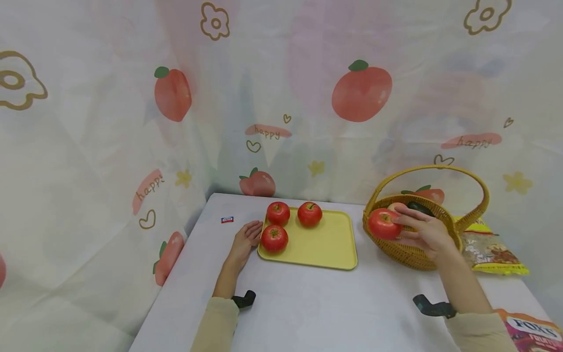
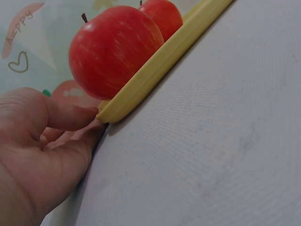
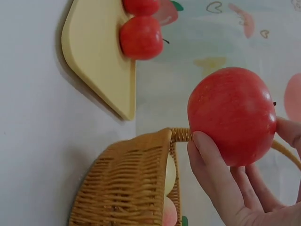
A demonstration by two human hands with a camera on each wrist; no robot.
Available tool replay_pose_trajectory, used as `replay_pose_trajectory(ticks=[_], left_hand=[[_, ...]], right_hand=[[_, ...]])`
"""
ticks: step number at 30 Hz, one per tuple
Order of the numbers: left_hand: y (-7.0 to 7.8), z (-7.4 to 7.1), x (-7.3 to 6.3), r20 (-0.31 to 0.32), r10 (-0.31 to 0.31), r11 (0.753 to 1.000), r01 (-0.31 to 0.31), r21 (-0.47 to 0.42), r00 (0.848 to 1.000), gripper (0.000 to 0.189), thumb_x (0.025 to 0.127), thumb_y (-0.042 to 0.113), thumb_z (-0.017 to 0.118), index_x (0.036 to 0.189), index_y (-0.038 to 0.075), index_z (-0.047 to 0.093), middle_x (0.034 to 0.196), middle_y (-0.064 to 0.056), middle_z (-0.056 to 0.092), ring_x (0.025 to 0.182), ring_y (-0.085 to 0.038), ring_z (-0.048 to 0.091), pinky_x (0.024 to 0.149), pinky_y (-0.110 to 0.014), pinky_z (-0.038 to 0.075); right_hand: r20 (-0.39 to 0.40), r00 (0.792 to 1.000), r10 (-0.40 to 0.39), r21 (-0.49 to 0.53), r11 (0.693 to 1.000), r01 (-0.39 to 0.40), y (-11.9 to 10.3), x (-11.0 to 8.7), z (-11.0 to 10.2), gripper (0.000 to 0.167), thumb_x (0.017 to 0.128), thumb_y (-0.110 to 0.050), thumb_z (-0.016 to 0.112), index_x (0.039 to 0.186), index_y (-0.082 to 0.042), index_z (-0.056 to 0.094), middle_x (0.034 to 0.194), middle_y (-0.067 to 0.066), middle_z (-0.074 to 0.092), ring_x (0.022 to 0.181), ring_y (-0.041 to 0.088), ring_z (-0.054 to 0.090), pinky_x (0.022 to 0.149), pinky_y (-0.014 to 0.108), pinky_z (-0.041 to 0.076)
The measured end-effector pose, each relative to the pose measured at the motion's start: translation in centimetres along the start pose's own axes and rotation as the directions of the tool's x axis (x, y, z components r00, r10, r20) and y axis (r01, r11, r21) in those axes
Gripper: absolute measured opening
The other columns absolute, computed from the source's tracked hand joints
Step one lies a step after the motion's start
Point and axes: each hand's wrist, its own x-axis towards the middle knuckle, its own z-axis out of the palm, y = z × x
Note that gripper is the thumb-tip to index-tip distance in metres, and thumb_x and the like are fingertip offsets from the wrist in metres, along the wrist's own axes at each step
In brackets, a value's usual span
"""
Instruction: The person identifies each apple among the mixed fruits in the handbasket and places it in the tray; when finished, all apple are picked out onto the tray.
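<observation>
My right hand [image 1: 428,232] grips a red apple [image 1: 384,224], fingers and thumb spread around its sides. In the head view this apple overlaps the left rim of a wicker basket [image 1: 411,256]; the right wrist view shows it raised above the rim. At the left edge of a yellow tray [image 1: 323,244], my left hand [image 1: 243,243] rests with relaxed fingers, the fingertips right at the rim in the left wrist view. Three more red apples sit on the tray: a front one [image 1: 274,239], a back left one [image 1: 278,213] and a back middle one [image 1: 310,214].
Inside the basket lie a dark green item [image 1: 420,209] and paler round fruit [image 3: 170,211]. A tall handle [image 1: 431,167] arches over it. Food bags, one yellow [image 1: 494,249] and one orange-purple [image 1: 534,330], lie at the right. A small label [image 1: 227,220] lies left of the tray.
</observation>
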Motion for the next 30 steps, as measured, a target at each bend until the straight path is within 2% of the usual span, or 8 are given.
replay_pose_trajectory(ticks=[3,6,9,16,21,24,27,30], left_hand=[[-0.1,0.0,0.1,0.005,0.002,1.000,-0.002,-0.003,1.000,0.064,0.096,-0.019,0.053,0.155,0.002,0.042,0.157,-0.017,0.049,0.147,-0.030,0.046,0.116,-0.036,0.043],[-0.1,0.0,0.2,0.008,0.009,1.000,-0.009,-0.008,1.000,0.064,0.095,-0.019,0.053,0.155,0.002,0.042,0.157,-0.018,0.048,0.147,-0.030,0.046,0.117,-0.037,0.043],[-0.2,0.0,0.3,0.005,0.008,1.000,-0.008,-0.011,1.000,0.064,0.095,-0.020,0.053,0.155,0.002,0.042,0.156,-0.017,0.049,0.146,-0.029,0.047,0.117,-0.037,0.043],[-0.3,0.0,0.3,0.003,0.005,1.000,-0.005,-0.003,1.000,0.065,0.095,-0.020,0.053,0.155,0.001,0.042,0.156,-0.018,0.050,0.146,-0.031,0.047,0.117,-0.038,0.043],[-0.3,0.1,0.1,0.009,0.009,1.000,-0.009,-0.011,1.000,0.066,0.094,-0.021,0.051,0.156,0.000,0.041,0.157,-0.019,0.048,0.147,-0.031,0.046,0.118,-0.038,0.042],[-0.3,0.0,0.1,0.006,0.007,1.000,-0.007,-0.013,1.000,0.066,0.094,-0.021,0.052,0.156,0.001,0.041,0.156,-0.018,0.049,0.146,-0.030,0.047,0.117,-0.037,0.043],[-0.3,0.0,0.1,0.001,0.001,1.000,-0.001,-0.008,1.000,0.066,0.094,-0.020,0.052,0.156,0.002,0.041,0.156,-0.016,0.050,0.146,-0.029,0.047,0.117,-0.036,0.043],[-0.2,0.0,0.1,0.000,0.002,1.000,-0.002,-0.002,1.000,0.065,0.095,-0.019,0.052,0.156,0.002,0.041,0.157,-0.016,0.049,0.146,-0.029,0.047,0.117,-0.037,0.042]], right_hand=[[0.003,1.000,-0.001,0.027,1.000,0.001,0.2,0.0,0.6,0.032,0.099,-0.014,0.073,0.127,-0.028,0.077,0.124,-0.006,0.054,0.094,0.024,0.076,0.091,0.047,0.060],[-0.001,1.000,-0.018,0.007,1.000,0.018,0.5,0.2,1.3,0.031,0.098,-0.015,0.074,0.127,-0.027,0.077,0.130,-0.002,0.048,0.093,0.023,0.076,0.089,0.046,0.062],[-0.017,0.999,-0.030,-0.035,0.999,0.030,0.9,0.5,1.9,0.035,0.097,-0.018,0.076,0.131,-0.025,0.074,0.135,0.001,0.045,0.092,0.021,0.076,0.087,0.044,0.063],[-0.013,1.000,-0.025,-0.060,0.998,0.024,1.8,1.3,3.2,0.045,0.096,-0.021,0.078,0.139,-0.023,0.067,0.149,0.006,0.040,0.097,0.021,0.074,0.093,0.047,0.060],[-0.001,0.999,-0.033,-0.084,0.996,0.033,2.4,1.6,4.0,0.048,0.097,-0.024,0.076,0.144,-0.023,0.064,0.158,0.012,0.032,0.097,0.020,0.074,0.091,0.041,0.062],[0.009,0.999,-0.036,-0.075,0.997,0.037,2.7,1.8,4.3,0.044,0.097,-0.024,0.076,0.140,-0.024,0.067,0.156,0.013,0.035,0.095,0.022,0.075,0.089,0.040,0.063],[0.021,0.999,-0.040,-0.046,0.998,0.041,3.0,2.0,4.8,0.037,0.097,-0.021,0.076,0.133,-0.025,0.070,0.147,0.010,0.043,0.095,0.025,0.076,0.088,0.042,0.063],[0.020,0.999,-0.038,-0.029,0.999,0.039,3.3,2.2,5.4,0.041,0.097,-0.020,0.076,0.137,-0.021,0.068,0.135,0.003,0.052,0.094,0.025,0.077,0.087,0.045,0.063]])
